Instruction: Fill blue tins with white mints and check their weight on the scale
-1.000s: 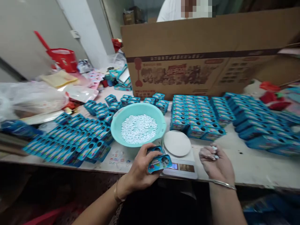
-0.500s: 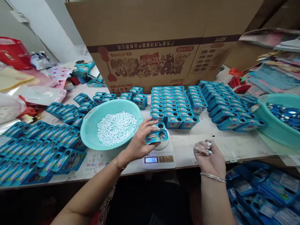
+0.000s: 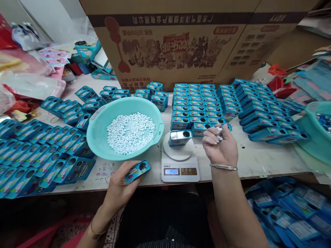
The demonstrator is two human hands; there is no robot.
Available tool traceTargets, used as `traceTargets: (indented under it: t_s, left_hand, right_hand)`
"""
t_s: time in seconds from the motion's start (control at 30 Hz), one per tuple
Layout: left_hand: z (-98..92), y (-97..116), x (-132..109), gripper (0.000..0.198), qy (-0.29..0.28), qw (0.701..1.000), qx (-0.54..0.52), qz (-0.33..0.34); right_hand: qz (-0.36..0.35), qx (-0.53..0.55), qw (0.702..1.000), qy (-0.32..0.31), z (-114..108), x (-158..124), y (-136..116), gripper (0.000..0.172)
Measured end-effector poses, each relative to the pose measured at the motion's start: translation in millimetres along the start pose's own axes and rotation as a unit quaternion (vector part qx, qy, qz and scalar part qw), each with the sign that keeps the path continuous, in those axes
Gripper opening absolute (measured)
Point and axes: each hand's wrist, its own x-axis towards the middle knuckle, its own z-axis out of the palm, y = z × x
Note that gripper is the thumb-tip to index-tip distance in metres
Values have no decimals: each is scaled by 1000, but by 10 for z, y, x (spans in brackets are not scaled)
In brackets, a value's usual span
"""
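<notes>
Gripped in my left hand (image 3: 121, 184) is a small blue candy tin (image 3: 138, 171), tilted, with a round hole in its top and pale pieces showing inside. My right hand (image 3: 221, 146), palm up with fingers curled, holds a few white candies (image 3: 219, 133) at its fingertips. Between the hands a white digital scale (image 3: 180, 165) carries another blue tin (image 3: 180, 137); its lit display appears to read 143.1. Behind my left hand a turquoise basin (image 3: 94, 146) contains many white candies (image 3: 130, 133).
Rows of blue tins (image 3: 198, 103) stand behind the scale, with more stacked at the left (image 3: 51, 148) and right (image 3: 269, 113). A large cardboard box (image 3: 181, 20) blocks the back. At right is a second turquoise basin (image 3: 314, 132); below the table edge lies a heap of blue tins (image 3: 294, 210).
My left hand has moved left and down from the scale with one tin, leaving another on the plate. My right hand has come up and left beside the scale. The display number has changed.
</notes>
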Motion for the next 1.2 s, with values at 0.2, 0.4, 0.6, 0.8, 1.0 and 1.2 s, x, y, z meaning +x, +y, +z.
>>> traceTargets:
  t_s: [0.2,0.4,0.6,0.8,1.0,1.2]
  left_hand:
    - [180,-148,16,29,0,1000,12,-12]
    - [157,-117,-76,59,56,989,103,86]
    - [176,293,-1,64,130,977,52,160]
    - [631,695,825,69,58,988,30,141]
    - [1040,822,1375,49,-42,992,97,65]
    - [1132,736,1369,27,-32,997,60,45]
  right_hand:
    - [-15,-59,998,3,248,100,109,26]
    - [-62,-143,987,33,367,225,240,33]
    - [-133,-189,971,58,392,287,365,38]
    - [-185,-243,951,40,368,313,467,36]
    - [-226,-274,935,5,334,337,503,33]
    - [-220,-259,941,0,310,344,522,30]
